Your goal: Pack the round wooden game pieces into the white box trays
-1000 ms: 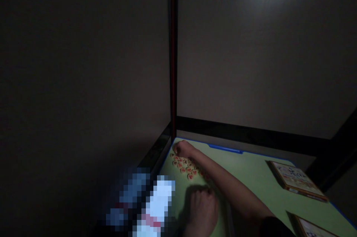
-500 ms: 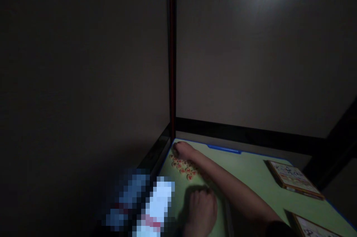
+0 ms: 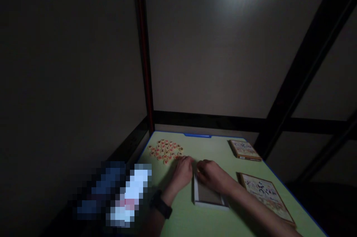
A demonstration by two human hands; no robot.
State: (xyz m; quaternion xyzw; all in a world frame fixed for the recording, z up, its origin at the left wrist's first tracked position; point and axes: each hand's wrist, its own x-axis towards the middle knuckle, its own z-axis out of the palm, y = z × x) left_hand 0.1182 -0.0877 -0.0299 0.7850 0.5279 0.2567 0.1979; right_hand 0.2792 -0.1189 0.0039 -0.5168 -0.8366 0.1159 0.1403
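Round xiangqi pieces (image 3: 166, 149) with red and dark characters lie loosely grouped toward the table's far left corner. My left hand (image 3: 183, 172), with a dark watch (image 3: 162, 205) on its wrist, is closed just in front of the nearest pieces. Its fingertips point toward the other hand, and whatever is in them is hidden. Over the far end of a shallow white-edged open box (image 3: 209, 197), my right hand (image 3: 211, 175) is closed with curled fingers. A small pale spot shows at its fingertips, too dim to name. Part of the box is covered by this hand and forearm.
Two flat printed boxes (image 3: 245, 149), (image 3: 264, 196) lie along the right side of the green table (image 3: 178, 211), which has a blue rim. A blurred-out bright rectangle (image 3: 131, 192) is at the left. Dark-framed wall panels (image 3: 206, 62) stand behind the table.
My right hand has come back from the far-left pieces to the white-edged box. My left hand has turned and moved close to it. The view has shifted right, uncovering the pieces.
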